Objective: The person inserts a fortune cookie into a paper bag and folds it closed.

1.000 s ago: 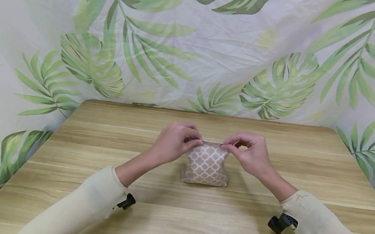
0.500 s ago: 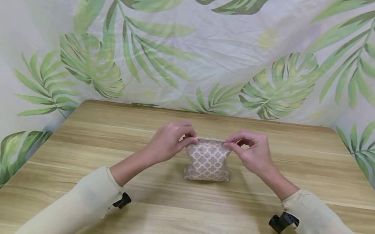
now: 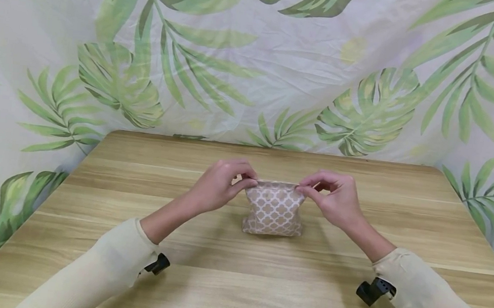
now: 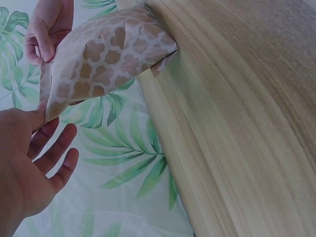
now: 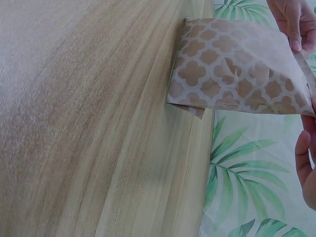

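Observation:
A small brown paper bag (image 3: 275, 209) with a white quatrefoil pattern stands upright on the table, bulging in the middle. Its top edge is folded over in a narrow strip. My left hand (image 3: 221, 186) pinches the left corner of that strip between thumb and forefinger. At the opposite corner my right hand (image 3: 334, 199) pinches the strip the same way. The left wrist view has the bag (image 4: 106, 59) from the side, with a loose flap under its base corner. In the right wrist view only part of my right hand (image 5: 308, 163) shows at the edge.
A wood-grain table (image 3: 242, 292) spreads under both arms. Behind it hangs a leaf-printed cloth (image 3: 291, 69), close to the table's back edge. Black wrist cameras, one at the left sleeve (image 3: 158, 264) and one at the right sleeve (image 3: 367, 292), hang below the cuffs.
My left hand has slid left along the bag's top to its corner, so the folded strip shows more between the hands. The bag has shifted slightly away from me; my right hand barely moved.

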Tool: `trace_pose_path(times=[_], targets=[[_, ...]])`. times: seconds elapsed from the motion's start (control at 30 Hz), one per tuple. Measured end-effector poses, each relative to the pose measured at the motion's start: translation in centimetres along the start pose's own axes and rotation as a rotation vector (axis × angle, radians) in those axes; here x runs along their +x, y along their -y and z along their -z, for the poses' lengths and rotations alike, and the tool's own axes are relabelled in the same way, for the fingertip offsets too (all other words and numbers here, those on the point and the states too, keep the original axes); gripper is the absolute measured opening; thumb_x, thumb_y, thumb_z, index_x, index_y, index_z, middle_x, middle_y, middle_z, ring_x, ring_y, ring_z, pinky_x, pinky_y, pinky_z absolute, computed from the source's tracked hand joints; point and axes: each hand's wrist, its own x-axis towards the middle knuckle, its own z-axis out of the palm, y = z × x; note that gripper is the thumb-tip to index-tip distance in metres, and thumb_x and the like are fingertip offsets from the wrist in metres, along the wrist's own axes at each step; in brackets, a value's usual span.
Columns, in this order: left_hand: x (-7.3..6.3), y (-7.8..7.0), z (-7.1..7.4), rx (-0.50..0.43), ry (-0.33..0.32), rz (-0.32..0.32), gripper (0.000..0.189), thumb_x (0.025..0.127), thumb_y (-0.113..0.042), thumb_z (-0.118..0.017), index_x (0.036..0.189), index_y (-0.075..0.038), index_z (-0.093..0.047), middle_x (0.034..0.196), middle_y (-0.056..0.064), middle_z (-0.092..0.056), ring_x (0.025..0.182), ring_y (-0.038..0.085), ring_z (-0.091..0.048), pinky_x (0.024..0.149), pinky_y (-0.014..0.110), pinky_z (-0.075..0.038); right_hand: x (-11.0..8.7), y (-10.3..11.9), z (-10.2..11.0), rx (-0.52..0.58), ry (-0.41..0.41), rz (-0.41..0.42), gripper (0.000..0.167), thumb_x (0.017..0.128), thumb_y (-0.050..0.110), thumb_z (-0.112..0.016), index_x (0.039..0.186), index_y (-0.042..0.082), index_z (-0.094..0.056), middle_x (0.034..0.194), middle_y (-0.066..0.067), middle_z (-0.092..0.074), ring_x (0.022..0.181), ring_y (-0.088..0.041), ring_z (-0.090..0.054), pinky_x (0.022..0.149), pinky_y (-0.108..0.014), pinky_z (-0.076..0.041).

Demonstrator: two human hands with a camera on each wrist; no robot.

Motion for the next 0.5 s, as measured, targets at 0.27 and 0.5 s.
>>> trace_pose_path(times=[0.27, 0.5], targets=[[-0.1, 0.2, -0.1, -0.014, -0.034, -0.009, 0.004, 0.091, -0.006, -0.078, 0.087, -0.004, -0.076, 0.083, 0.003, -0.070, 0.076, 0.015, -0.066, 0.069, 0.044, -0.056, 0.0, -0.2, 0.0, 0.004, 0.007, -0.006, 0.013, 0.077, -0.019, -0.079, 0.082, -0.008, -0.075, 0.078, -0.013, -0.075, 0.064, -0.007, -0.064, 0.057, -0.018, -0.050], [0.6, -0.9, -0.3, 0.163, -0.024, -0.062, 0.004, 0.091, -0.004, -0.079, 0.095, -0.004, -0.078, 0.089, 0.002, -0.073, 0.078, 0.014, -0.069, 0.071, 0.030, -0.057, 0.2, -0.2, -0.2, 0.009, 0.011, -0.010, 0.013, 0.078, -0.019, -0.079, 0.081, -0.007, -0.075, 0.078, -0.017, -0.074, 0.065, -0.007, -0.064, 0.056, -0.018, -0.050]])
